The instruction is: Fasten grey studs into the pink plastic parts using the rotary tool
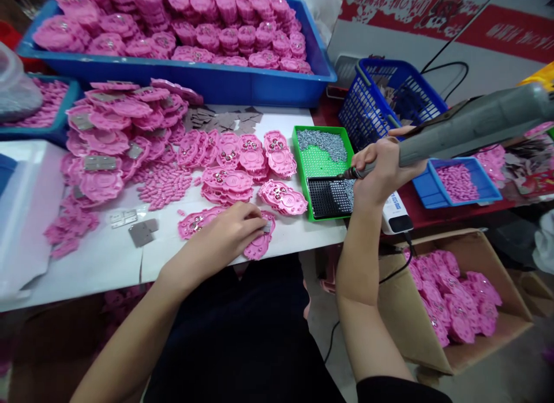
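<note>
My left hand is closed over a pink plastic part at the table's front edge, fingers at a small grey plate on it. Another pink part lies beside that hand, on its left. My right hand is wrapped round a grey electric screwdriver. The tool's tip is over the black screw grid, in the front of a green tray. Loose silver screws fill the back of that tray. Stacked pink parts stand behind my left hand.
A long blue bin of pink parts runs along the back. Pink pieces are heaped at the left. A blue basket, a small blue tray and a white device stand at the right, above a cardboard box.
</note>
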The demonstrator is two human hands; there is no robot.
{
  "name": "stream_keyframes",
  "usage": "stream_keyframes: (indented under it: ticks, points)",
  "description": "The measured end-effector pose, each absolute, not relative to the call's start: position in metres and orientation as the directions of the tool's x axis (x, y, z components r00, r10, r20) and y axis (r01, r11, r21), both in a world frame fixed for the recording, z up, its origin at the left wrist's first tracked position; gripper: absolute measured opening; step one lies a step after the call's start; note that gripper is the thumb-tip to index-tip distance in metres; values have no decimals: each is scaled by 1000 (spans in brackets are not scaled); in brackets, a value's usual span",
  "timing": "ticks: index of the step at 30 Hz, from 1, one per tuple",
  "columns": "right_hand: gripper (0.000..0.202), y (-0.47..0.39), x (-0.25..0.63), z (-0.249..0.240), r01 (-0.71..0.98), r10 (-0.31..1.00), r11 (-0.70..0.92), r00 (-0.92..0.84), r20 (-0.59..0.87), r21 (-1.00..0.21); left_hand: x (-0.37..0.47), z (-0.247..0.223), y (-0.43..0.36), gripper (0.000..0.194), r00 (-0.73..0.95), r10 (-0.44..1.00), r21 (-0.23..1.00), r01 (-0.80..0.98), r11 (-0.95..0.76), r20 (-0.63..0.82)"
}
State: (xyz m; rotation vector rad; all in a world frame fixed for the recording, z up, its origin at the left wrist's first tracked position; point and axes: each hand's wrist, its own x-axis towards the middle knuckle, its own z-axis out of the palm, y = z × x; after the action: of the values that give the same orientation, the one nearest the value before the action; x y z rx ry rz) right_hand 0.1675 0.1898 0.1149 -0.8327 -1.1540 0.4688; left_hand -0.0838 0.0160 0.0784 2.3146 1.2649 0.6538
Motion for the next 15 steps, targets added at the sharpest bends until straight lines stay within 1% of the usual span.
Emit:
stream_keyframes:
  ticks: [4, 9, 11, 15]
  points:
    - [24, 189, 168, 113, 75, 713, 625, 351, 607, -777, -84, 80, 16, 26, 511, 837, 502, 681, -533, 196]
    - [30, 186, 167, 113, 38, 698, 664, 328, 637, -747, -84, 84, 18, 25, 546, 809, 442, 683, -581, 218]
    - [32, 187, 169, 112, 33, 713, 662, 280, 643, -749, -85, 83, 18, 25, 549, 800, 429, 679, -596, 242]
    - [34, 189, 175, 109, 37, 767, 632, 116, 631, -774, -86, 79, 21, 26, 562, 777, 422, 655, -627, 282]
